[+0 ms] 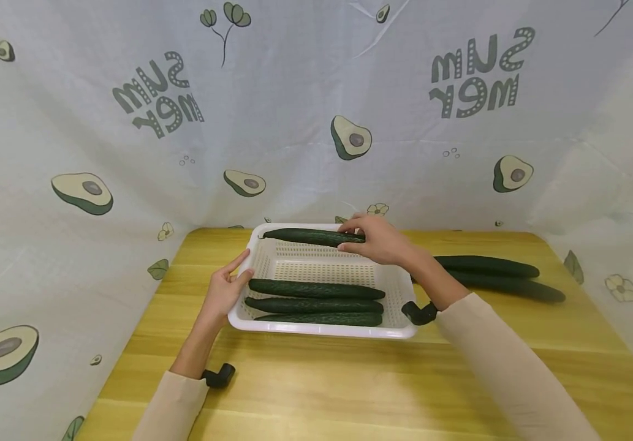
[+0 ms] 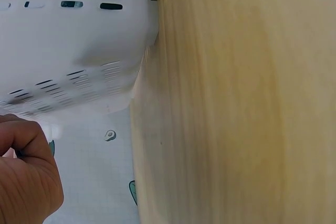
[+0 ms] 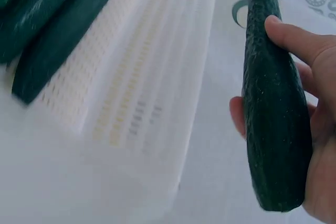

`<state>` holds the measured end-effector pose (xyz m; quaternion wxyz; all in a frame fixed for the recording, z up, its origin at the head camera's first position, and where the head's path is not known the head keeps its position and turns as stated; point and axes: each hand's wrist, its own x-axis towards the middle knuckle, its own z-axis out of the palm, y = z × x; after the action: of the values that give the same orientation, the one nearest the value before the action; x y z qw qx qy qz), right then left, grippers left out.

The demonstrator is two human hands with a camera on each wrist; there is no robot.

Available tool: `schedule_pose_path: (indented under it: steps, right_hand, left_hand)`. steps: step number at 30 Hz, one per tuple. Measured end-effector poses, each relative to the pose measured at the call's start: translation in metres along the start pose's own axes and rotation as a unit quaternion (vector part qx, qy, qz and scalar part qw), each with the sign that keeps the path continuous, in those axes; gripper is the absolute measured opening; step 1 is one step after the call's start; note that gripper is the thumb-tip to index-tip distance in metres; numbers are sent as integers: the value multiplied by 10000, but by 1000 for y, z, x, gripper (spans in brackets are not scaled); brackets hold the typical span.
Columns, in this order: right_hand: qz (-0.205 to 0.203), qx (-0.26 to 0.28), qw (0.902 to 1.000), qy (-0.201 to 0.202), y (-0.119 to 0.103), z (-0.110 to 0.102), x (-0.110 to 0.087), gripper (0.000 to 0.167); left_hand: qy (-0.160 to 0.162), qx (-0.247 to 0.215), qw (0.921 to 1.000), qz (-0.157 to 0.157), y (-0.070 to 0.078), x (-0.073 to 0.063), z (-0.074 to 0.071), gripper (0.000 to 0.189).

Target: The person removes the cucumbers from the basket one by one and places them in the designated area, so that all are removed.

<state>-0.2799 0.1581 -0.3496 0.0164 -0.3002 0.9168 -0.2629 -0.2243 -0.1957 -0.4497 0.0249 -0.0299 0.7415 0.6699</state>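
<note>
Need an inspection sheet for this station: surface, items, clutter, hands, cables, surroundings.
Surface: wood-grain table.
Basket: white, perforated.
Stock: three cucumbers along the basket's near side; two cucumbers on the table, right of the basket.
Clutter: nothing seen.
Left hand: holds the basket's left rim.
Right hand: grips another cucumber at the basket's far side.
Wrists: black device on the right, similar one on the left.
Cables: nothing seen.
Surroundings: pale cloth, avocado prints, mirrored "summer" lettering.
</note>
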Motion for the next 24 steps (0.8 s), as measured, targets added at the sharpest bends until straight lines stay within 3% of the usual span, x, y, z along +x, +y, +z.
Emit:
schedule_pose_path:
  steps: [11, 24]
  right_hand:
    - [-281, -58, 9990, 344, 23, -18, -29, 37]
    - [-66, -144, 9990, 425, 53, -30, -68, 39]
  left_hand:
    - [-15, 17, 10000, -21, -1, 1, -2, 52]
    - [-86, -53, 9999, 14, 0, 0, -2, 53]
